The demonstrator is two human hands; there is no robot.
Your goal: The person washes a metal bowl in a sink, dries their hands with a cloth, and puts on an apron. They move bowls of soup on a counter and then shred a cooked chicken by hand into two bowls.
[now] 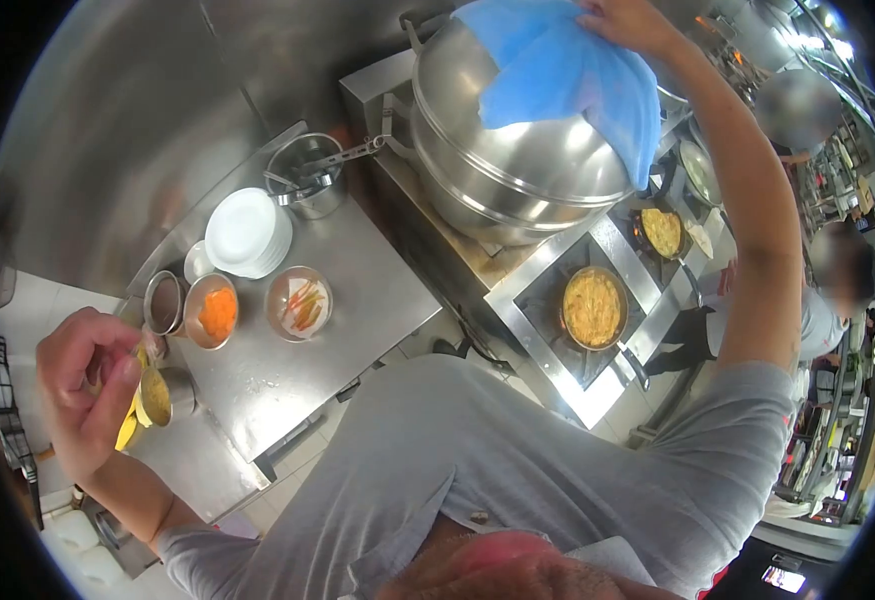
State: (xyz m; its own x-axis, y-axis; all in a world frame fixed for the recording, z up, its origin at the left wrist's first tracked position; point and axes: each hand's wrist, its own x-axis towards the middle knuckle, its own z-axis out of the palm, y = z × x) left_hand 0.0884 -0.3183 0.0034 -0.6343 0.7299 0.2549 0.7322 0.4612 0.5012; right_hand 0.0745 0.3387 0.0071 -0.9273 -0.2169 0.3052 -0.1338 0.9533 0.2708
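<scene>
My right hand (629, 22) is up at the top, its fingers closed on a blue cloth (577, 75) draped over the domed lid of a large steel pot (512, 165). My left hand (90, 385) is raised at the far left with its fingers curled; whether anything is between them is hard to make out. Just beside it are a steel container with yellowish contents (157, 400) and a yellow item (127, 430). Farther right on the steel counter (327, 390) are a bowl of orange food (218, 313) and a bowl with orange strips (302, 305).
White plates (247, 232) are stacked near a steel pot with utensils (307, 178). Two pans, one nearer (593, 308) and one farther (661, 232), hold yellow food on the stove (557, 370). A person in grey (822, 325) stands at the right beyond my arm.
</scene>
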